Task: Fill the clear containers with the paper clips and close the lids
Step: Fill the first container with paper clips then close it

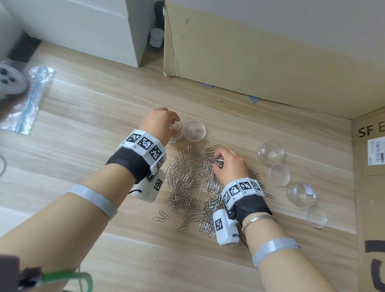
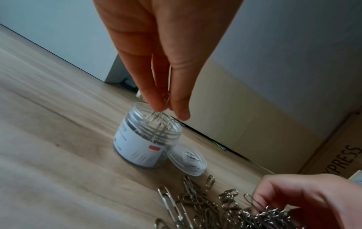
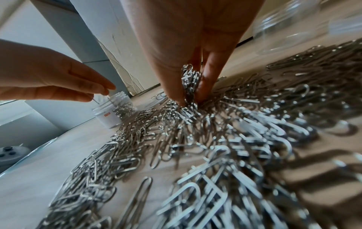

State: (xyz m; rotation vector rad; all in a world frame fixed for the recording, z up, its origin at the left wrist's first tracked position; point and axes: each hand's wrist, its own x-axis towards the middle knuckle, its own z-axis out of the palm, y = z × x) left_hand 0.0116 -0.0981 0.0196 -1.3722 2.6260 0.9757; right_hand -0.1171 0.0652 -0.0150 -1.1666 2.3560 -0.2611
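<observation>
A wide heap of silver paper clips [image 1: 189, 181] lies on the wooden table [image 1: 97, 140]. My left hand [image 2: 166, 108] pinches a few clips over the mouth of an open, labelled clear jar [image 2: 145, 139] partly filled with clips. In the head view the left hand [image 1: 173, 125] hides most of that jar. Its lid [image 1: 194, 130] lies beside it with a clip or two in it. My right hand [image 3: 190, 99] grips a bunch of clips at the top of the heap, also seen as the right hand [image 1: 217, 162] in the head view.
Two empty clear jars [image 1: 270, 152] [image 1: 301, 194] and two loose lids [image 1: 280, 175] [image 1: 317, 216] sit right of the heap. A big cardboard box [image 1: 260, 48] closes the back, another box [image 1: 376, 191] the right. A grey controller [image 1: 4, 82] and plastic bag [image 1: 29, 104] lie far left.
</observation>
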